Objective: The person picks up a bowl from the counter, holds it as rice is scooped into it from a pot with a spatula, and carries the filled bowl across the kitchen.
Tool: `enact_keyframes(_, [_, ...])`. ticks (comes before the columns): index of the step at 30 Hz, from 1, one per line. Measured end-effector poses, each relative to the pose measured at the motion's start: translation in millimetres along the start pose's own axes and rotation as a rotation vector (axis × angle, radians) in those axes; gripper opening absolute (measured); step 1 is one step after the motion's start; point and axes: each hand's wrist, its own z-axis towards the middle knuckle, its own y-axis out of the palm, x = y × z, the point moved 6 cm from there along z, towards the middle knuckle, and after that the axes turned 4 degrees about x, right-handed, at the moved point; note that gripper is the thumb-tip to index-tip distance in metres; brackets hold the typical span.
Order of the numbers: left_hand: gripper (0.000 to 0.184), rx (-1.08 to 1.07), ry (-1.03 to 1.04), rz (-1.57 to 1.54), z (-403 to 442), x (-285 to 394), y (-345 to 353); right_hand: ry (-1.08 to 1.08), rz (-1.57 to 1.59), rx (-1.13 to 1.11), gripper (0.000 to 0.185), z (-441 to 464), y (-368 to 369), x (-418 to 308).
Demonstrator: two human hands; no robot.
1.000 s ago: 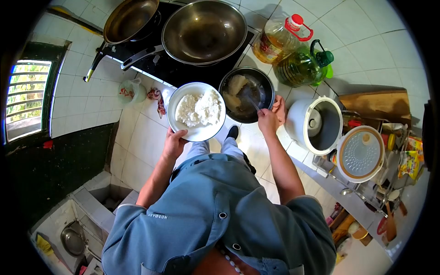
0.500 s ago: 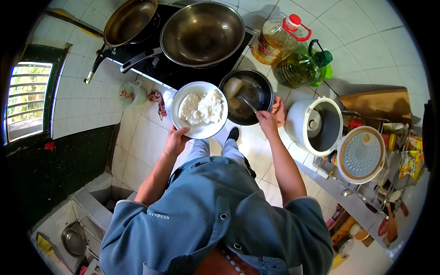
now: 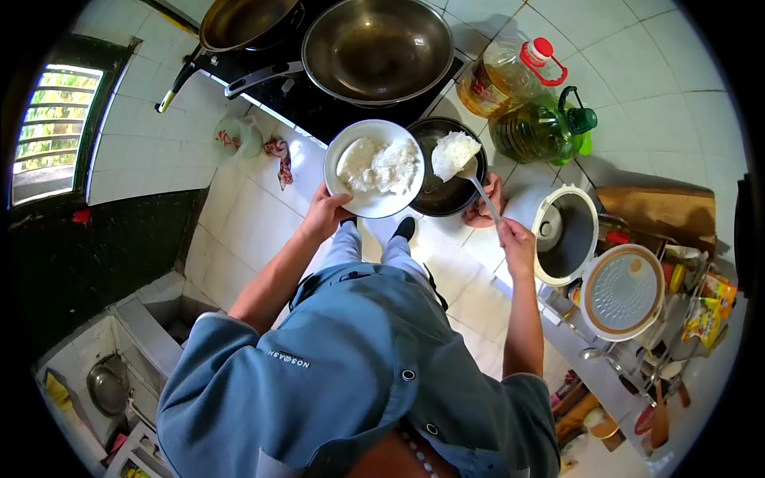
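My left hand [image 3: 327, 213] grips the near-left rim of a white bowl [image 3: 374, 131], thumb over the edge. Mounds of cooked white rice [image 3: 390, 167] lie inside it. In my right hand [image 3: 518, 243], closed round the handle, is a metal spoon [image 3: 486, 197]. A large clump of rice [image 3: 455, 154] rests on the spoon's head, hiding most of it. Spoon and clump are over a dark round pot [image 3: 437, 201], which stands just right of the bowl. What remains visible of the pot's inside is dark and partly covered by the clump.
Beyond the bowl, a large wok [image 3: 378, 52] and a smaller pan [image 3: 249, 22] sit on a black cooktop [image 3: 319, 111]. Two oil bottles, one yellow [image 3: 498, 80] and one green [image 3: 534, 126], stand behind the pot. A pink cloth [image 3: 484, 209], rice cooker [image 3: 564, 235] and lid [image 3: 622, 292] are at right.
My right hand has lifted the spoon up from inside the pot and moved rightward, bringing up a clump of rice. The whole view has shifted slightly; my left hand still holds the bowl.
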Motion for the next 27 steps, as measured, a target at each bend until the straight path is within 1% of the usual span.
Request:
enact_keyframes(1, [0.048,-0.032,-0.013,-0.002,3,-2,5,0.000,-0.007,-0.004,0.020,-2,-5,-13])
enact_keyframes(4, [0.048,-0.054,-0.029,0.015,10,-4,24,-0.053,-0.151,-0.131,0.022,-7,-9,-51])
enact_keyframes(5, [0.048,-0.072,-0.036,0.016,10,-5,32,-0.050,-0.154,-0.130,0.022,-8,-9,-62])
enact_keyframes(7, [0.048,-0.090,-0.038,0.013,14,-8,40,-0.175,-0.290,-0.185,0.022,-12,6,-91])
enact_keyframes(8, [0.048,-0.108,-0.042,0.005,17,-12,42,-0.345,-0.439,-0.140,0.015,-15,12,-107])
enact_keyframes(9, [0.048,-0.124,-0.046,-0.002,17,-15,44,-0.346,-0.440,-0.143,0.015,-17,19,-121])
enact_keyframes(11, [0.049,-0.110,-0.054,0.012,14,-15,49,-0.759,-0.849,-0.180,0.007,-34,45,-169])
enact_keyframes(13, [0.050,-0.097,-0.063,0.028,11,-14,51,-0.728,-0.869,-0.200,0.007,-33,49,-179])
enact_keyframes(16, [0.054,-0.058,-0.064,-0.001,6,-13,48,-0.779,-0.895,-0.215,0.006,-35,50,-190])
enact_keyframes(18, [0.057,-0.063,-0.073,-0.040,0,-11,48,-0.699,-0.805,-0.155,0.008,-39,44,-197])
enact_keyframes(22, [0.057,-0.061,-0.074,-0.078,-1,-13,40,-0.652,-0.822,-0.174,0.011,-41,40,-186])
enact_keyframes(24, [0.056,-0.044,-0.060,-0.082,-4,-12,35,-0.497,-0.649,-0.093,0.014,-35,29,-171])
enact_keyframes(25, [0.056,-0.041,-0.058,-0.083,-6,-12,31,-0.499,-0.649,-0.097,0.014,-33,25,-163])
enact_keyframes(27, [0.055,-0.032,-0.055,-0.085,-6,-13,22,-0.305,-0.361,-0.079,0.018,-23,6,-139])
